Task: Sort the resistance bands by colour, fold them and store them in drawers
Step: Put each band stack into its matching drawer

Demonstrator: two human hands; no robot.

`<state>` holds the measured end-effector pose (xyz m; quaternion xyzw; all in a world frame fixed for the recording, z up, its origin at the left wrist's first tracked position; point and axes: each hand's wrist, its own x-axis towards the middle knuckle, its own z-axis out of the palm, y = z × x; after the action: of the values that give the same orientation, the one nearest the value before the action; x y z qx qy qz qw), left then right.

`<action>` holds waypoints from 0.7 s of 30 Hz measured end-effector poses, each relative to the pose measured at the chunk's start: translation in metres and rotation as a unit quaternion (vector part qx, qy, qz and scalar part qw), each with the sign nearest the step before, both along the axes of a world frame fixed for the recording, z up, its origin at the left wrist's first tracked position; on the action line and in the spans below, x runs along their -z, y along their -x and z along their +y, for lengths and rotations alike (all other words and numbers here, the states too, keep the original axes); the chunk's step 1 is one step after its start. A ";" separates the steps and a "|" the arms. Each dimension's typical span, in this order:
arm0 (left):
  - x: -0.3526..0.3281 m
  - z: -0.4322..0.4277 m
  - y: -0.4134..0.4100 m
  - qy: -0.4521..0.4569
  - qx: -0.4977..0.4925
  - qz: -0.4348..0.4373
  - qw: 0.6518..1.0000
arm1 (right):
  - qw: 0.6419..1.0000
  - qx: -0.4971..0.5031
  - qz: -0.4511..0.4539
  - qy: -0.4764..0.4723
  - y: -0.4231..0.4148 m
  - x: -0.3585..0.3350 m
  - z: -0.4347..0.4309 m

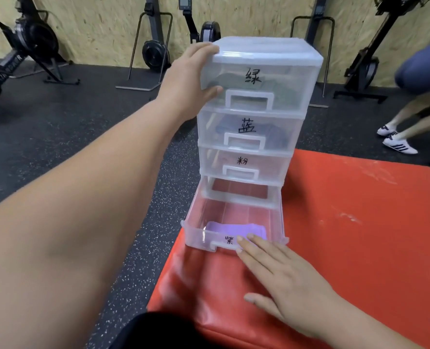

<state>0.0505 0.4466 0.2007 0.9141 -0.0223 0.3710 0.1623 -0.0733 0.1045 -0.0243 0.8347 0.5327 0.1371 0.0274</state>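
A clear plastic drawer unit (307, 79) with several labelled drawers stands on a red mat (347, 222). My left hand (186, 79) grips its top left corner. The bottom drawer (196, 233) is pulled out, and a folded purple band (234, 229) lies at its front. My right hand (284, 278) is flat, fingers spread, fingertips touching that drawer's front handle. A green band (224, 80) shows dimly in the top drawer, a blue band (271, 133) in the second, and something pinkish (271, 170) in the third.
Black speckled rubber floor (108, 127) lies left of the mat. Rowing machines (156, 51) stand along the chipboard wall at the back. Another person's legs and white shoes (397, 144) are at the right, close to the mat's far corner.
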 end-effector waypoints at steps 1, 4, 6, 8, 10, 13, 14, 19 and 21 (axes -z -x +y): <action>0.000 -0.001 0.000 0.000 -0.002 0.001 1.000 | 1.000 0.002 0.000 0.010 0.002 0.009 -0.002; 0.001 -0.001 0.000 0.000 -0.001 0.000 1.000 | 1.000 0.018 0.003 0.024 -0.003 0.026 -0.003; 0.002 0.001 0.000 0.001 0.002 -0.003 1.000 | 0.999 0.023 -0.003 0.036 -0.013 0.031 0.001; 0.002 0.002 0.000 0.001 0.003 -0.003 1.000 | 0.999 0.033 -0.003 0.040 -0.024 0.033 0.007; 0.003 0.003 -0.001 0.000 0.005 -0.004 1.000 | 0.998 0.050 0.003 0.040 -0.037 0.034 0.014; 0.003 0.004 -0.002 -0.001 0.005 -0.004 1.000 | 0.997 0.069 0.007 0.042 -0.060 0.035 0.023; 0.003 0.005 -0.003 -0.003 0.005 -0.005 1.000 | 0.996 0.074 0.007 0.041 -0.067 0.035 0.026; 0.003 0.007 -0.008 -0.003 0.006 -0.008 1.000 | 0.995 0.096 0.021 0.036 -0.097 0.036 0.038; 0.004 0.008 -0.009 -0.003 0.008 -0.007 1.000 | 0.994 0.100 0.020 0.037 -0.107 0.035 0.043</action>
<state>0.0590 0.4547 0.1966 0.9116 -0.0317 0.3763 0.1624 0.0341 0.1478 -0.0594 0.8846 0.4520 0.0966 0.0614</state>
